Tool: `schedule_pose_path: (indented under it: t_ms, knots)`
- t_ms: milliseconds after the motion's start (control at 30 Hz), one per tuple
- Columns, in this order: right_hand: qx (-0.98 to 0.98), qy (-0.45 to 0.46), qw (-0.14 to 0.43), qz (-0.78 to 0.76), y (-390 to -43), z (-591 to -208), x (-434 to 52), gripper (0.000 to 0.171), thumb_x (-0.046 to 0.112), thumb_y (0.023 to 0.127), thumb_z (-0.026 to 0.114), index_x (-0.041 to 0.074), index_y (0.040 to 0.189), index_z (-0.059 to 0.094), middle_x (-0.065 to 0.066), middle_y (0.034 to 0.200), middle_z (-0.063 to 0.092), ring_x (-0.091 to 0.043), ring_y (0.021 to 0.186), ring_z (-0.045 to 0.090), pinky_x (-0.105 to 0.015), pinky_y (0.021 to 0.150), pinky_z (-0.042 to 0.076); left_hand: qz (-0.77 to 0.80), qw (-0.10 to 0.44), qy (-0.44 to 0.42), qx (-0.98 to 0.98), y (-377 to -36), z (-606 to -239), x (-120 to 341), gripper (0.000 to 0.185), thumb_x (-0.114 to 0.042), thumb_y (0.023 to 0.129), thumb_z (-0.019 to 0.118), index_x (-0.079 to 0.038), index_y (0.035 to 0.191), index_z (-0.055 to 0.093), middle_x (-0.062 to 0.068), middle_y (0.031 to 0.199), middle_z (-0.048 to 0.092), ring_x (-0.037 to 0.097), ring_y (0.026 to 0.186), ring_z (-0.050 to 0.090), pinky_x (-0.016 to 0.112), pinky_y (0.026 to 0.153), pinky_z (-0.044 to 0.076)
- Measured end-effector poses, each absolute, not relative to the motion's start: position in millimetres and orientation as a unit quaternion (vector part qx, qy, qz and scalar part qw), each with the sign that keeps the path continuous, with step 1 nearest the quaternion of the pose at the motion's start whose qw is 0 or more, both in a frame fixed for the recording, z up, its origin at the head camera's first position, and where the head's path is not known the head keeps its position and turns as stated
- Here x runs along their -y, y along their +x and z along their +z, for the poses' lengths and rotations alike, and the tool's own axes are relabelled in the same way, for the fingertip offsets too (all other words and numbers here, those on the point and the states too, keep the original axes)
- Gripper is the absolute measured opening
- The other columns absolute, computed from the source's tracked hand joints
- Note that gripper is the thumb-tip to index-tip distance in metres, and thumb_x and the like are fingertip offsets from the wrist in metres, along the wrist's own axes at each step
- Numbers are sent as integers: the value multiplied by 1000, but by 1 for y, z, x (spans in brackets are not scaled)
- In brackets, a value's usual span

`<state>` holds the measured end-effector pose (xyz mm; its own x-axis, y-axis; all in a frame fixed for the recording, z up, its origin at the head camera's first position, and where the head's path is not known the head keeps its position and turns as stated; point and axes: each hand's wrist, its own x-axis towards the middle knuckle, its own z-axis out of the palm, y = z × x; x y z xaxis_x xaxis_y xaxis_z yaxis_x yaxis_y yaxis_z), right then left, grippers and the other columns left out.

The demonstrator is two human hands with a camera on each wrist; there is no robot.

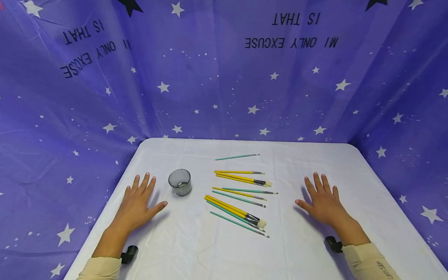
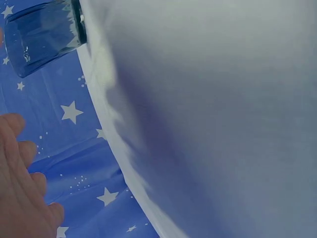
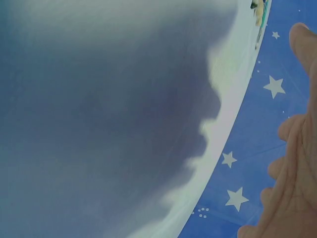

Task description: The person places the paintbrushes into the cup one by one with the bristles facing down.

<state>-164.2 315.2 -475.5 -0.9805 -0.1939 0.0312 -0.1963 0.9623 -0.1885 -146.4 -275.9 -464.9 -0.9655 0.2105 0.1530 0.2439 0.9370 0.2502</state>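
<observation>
My left hand is spread palm down over the left of the table, holding nothing. Just right of its fingers stands a grey-tinted glass cup, which in the left wrist view appears as a bluish glass near the fingers. Several paintbrushes lie in the middle, bristles to the right: a lone green-handled brush at the back, a yellow-handled pair, and a cluster of yellow-handled brushes with a green one against it. A green-handled brush is nearest the front. My right hand, fingers spread, hovers right of the bristles.
A white cloth covers the table, whose rounded back edge meets a purple curtain with stars and lettering. The curtain also runs down both sides. Black wrist cameras sit below both hands at the sleeves.
</observation>
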Motion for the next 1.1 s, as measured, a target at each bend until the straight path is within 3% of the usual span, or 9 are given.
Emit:
schedule_pose_path:
  t_ms: [367,567,800,1100]
  knots:
    - [989,119,10,91,-163,-468,-306,92,60,93,57,-4,153,29,-33,159,8,-50,146,-2,-74,105,9,-197,45,-123,972,-140,-459,270,99,-59,91,61,-1,157,16,21,164,6,42,148,-6,68,110,11]
    - [976,176,25,129,-167,-459,-279,79,44,93,67,-4,149,38,-32,156,23,-50,143,18,-67,107,22,-343,24,-124,931,-151,-450,257,98,-46,92,69,-10,160,8,14,165,5,36,150,3,62,113,14]
    - [949,262,53,170,-174,-460,-229,66,34,90,74,1,142,50,-23,141,49,-42,129,46,-57,102,39,-461,15,-99,882,-173,-448,239,90,-34,93,72,-6,158,17,20,161,20,42,144,24,59,109,30]
    - [924,328,15,195,-176,-458,-181,53,32,93,71,4,136,57,-13,132,59,-33,123,55,-50,101,44,-541,-4,-79,837,-181,-455,224,87,-25,91,74,-3,156,21,24,158,24,42,143,28,59,110,27]
